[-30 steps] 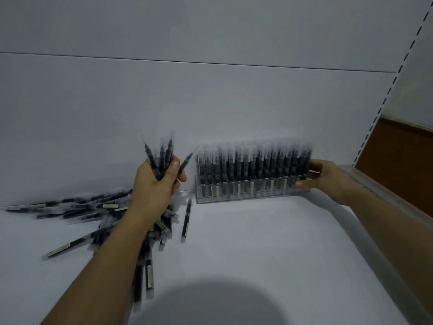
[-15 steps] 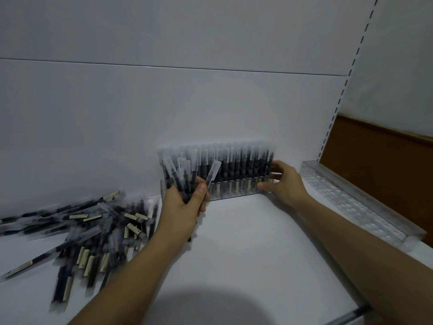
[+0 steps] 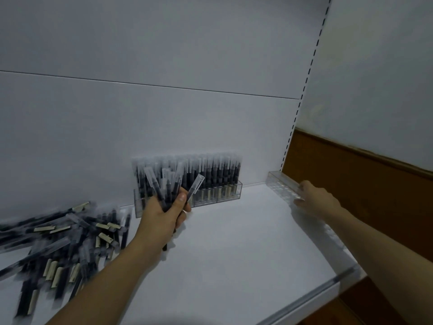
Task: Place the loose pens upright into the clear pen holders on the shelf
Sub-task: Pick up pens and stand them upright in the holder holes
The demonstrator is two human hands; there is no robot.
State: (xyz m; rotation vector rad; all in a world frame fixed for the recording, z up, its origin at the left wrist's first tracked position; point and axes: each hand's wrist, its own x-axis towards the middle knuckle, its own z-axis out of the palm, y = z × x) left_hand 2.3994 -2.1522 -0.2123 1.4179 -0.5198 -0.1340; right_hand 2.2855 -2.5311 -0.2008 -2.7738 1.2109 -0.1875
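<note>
Shelf [image 3: 234,266] front rail is cut off at bottom right. Loose pens [image 3: 70,238] lie flat in a pile at left, blurred and cut by the frame edge. Left hand [image 3: 164,219] has fingers curled tight round a bunch of pens [image 3: 161,191], caps up, lower ends mostly hidden in the palm. Behind it, the filled holder [image 3: 229,195] stands against the back wall, its left part hidden by the hand. Right hand [image 3: 316,200] touches the empty holder [image 3: 281,181] at far right. Its fingers are blurred, so can't tell if they grip.

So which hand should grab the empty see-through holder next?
The right hand: it reaches the empty clear holder at the right edge of the shelf. The left hand is busy gripping a bunch of pens, far from it.
</note>
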